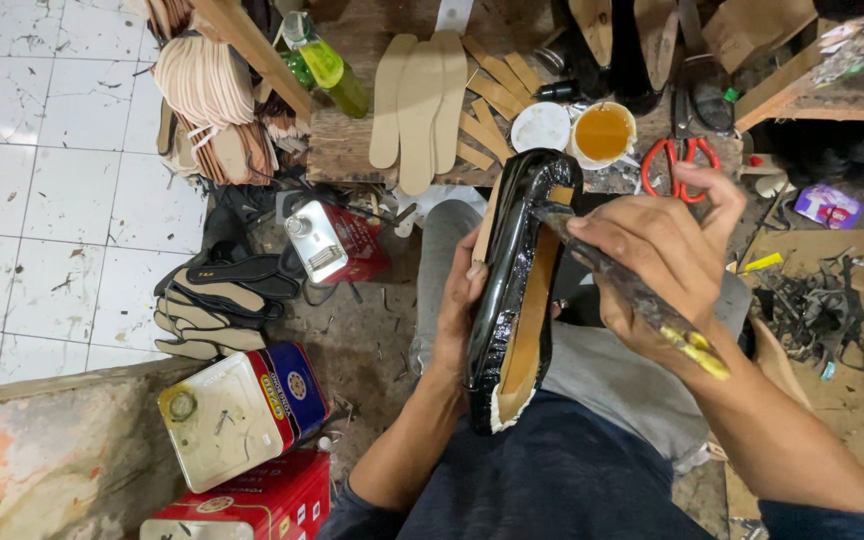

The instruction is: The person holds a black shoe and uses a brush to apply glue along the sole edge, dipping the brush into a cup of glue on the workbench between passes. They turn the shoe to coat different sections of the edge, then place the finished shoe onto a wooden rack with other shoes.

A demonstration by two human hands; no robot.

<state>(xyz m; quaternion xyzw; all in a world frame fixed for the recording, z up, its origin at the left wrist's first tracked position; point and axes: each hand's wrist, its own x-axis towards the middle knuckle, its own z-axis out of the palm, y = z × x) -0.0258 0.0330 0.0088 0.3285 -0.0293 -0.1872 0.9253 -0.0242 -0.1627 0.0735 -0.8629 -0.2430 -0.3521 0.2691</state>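
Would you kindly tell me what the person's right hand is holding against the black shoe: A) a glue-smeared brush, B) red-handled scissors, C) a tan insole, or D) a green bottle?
A: the right hand grips a glue-smeared brush whose tip rests on the sole of the black shoe, which the left hand steadies; the red-handled scissors lie untouched on the bench.
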